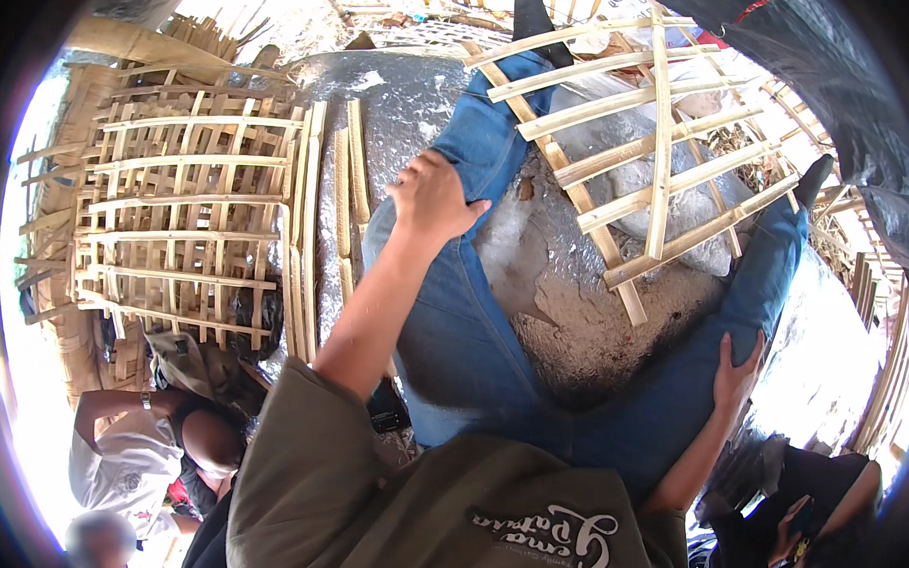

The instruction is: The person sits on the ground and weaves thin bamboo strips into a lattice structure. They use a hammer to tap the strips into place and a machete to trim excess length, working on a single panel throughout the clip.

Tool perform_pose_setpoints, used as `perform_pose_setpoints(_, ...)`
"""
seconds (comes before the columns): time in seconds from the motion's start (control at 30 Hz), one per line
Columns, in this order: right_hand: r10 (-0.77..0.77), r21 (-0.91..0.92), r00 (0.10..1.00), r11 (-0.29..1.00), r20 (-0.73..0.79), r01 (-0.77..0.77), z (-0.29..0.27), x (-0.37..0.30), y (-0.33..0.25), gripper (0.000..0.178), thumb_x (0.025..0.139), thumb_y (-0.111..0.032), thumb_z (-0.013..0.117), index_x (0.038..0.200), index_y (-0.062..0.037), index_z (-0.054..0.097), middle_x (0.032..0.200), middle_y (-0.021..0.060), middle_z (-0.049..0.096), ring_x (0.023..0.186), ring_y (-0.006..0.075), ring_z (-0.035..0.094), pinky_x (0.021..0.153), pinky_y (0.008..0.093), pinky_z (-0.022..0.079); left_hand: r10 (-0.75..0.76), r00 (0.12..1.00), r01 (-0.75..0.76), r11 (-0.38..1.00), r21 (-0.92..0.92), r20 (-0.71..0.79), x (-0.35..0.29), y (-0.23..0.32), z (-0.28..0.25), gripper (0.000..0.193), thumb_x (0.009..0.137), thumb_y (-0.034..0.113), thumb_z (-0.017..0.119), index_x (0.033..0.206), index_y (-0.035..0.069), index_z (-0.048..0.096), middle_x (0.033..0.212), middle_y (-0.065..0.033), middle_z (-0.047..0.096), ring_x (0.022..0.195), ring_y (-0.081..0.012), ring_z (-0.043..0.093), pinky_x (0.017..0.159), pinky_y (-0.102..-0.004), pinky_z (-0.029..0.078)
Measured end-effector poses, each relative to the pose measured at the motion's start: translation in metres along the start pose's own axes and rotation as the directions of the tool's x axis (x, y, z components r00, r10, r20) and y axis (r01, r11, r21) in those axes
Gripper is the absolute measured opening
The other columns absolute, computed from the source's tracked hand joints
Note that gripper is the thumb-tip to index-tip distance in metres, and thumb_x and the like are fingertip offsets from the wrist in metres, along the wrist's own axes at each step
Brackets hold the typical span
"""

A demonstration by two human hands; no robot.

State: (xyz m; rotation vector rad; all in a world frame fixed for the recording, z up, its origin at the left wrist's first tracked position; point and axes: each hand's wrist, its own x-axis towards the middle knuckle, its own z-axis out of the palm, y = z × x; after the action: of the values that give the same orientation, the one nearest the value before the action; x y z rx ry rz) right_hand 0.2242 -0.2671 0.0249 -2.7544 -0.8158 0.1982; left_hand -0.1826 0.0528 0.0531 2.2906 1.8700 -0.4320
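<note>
My left hand point(432, 198) rests on my left knee, thumb apart and fingers curved over the blue jeans point(463, 314), holding nothing. On my right thigh lies my right hand point(738, 372), fingers spread along the denim, also without anything in it. Both legs are stretched apart in front of me. Beyond my hands, a bamboo lattice panel point(660, 141) of several crossed slats lies between my lower legs, its upper left part across my left shin. Neither hand touches it.
A stack of bamboo lattice panels point(182, 204) stands at the left, with loose bamboo strips point(312, 219) beside it. A grey plastic sheet point(401, 92) covers the ground. Dark sheeting point(832, 77) hangs at the upper right. Other people sit at the lower left and lower right.
</note>
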Motion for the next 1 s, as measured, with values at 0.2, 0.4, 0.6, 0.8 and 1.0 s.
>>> perform_pose_setpoints(0.2,0.003,-0.017,1.000,1.000,-0.017,-0.004,-0.001,0.002,0.004,0.080,0.087,-0.051,0.071,0.153,-0.0201,0.038,0.150,0.0258,0.040,0.139,0.0433,0.040,0.111,0.0540,0.038,-0.003,0.997,0.001,0.999,0.034,0.079,0.044,0.024,-0.005,0.127,0.077,0.076,0.066,0.142,-0.024,0.023,0.138,-0.0381,0.043,0.125,-0.0481,0.052,0.097,-0.0576,0.049)
perform_pose_setpoints(0.4,0.022,0.032,1.000,0.999,-0.016,-0.021,-0.002,-0.003,-0.002,0.082,0.086,-0.053,0.071,0.154,-0.0228,0.036,0.149,0.0286,0.039,0.137,0.0460,0.042,0.110,0.0549,0.039,0.051,0.998,-0.054,0.993,-0.100,-0.025,0.051,0.015,0.004,0.104,0.088,0.062,0.063,0.151,-0.010,0.021,0.137,-0.0368,0.045,0.123,-0.0496,0.054,0.095,-0.0550,0.052)
perform_pose_setpoints(0.6,0.068,0.026,0.998,0.997,0.006,-0.069,-0.007,-0.006,-0.007,0.083,0.086,-0.056,0.069,0.154,-0.0251,0.034,0.149,0.0296,0.037,0.135,0.0472,0.044,0.109,0.0564,0.040,0.187,0.894,-0.243,0.966,-0.090,-0.406,0.039,0.008,0.028,0.054,0.101,0.035,0.053,0.139,-0.002,0.049,0.135,-0.0253,0.054,0.117,-0.0451,0.059,0.095,-0.0515,0.052)
perform_pose_setpoints(0.8,0.072,0.026,0.997,0.997,0.002,-0.072,-0.007,-0.007,-0.006,0.083,0.086,-0.057,0.069,0.155,-0.0263,0.034,0.149,0.0296,0.037,0.135,0.0470,0.044,0.108,0.0562,0.041,0.278,0.757,-0.528,0.793,-0.303,-0.591,0.054,0.020,0.005,0.022,0.091,0.021,0.069,0.111,0.010,0.069,0.114,-0.0107,0.066,0.109,-0.0351,0.061,0.093,-0.0453,0.051)
perform_pose_setpoints(1.0,0.087,0.020,0.996,0.996,0.017,-0.088,-0.008,-0.005,-0.010,0.083,0.086,-0.055,0.070,0.155,-0.0249,0.034,0.148,0.0293,0.038,0.136,0.0460,0.043,0.109,0.0545,0.041,0.152,0.778,-0.433,0.833,-0.345,-0.609,0.087,0.038,0.017,0.012,0.091,0.016,0.065,0.100,0.007,0.064,0.109,-0.0136,0.062,0.108,-0.0372,0.059,0.095,-0.0472,0.049)
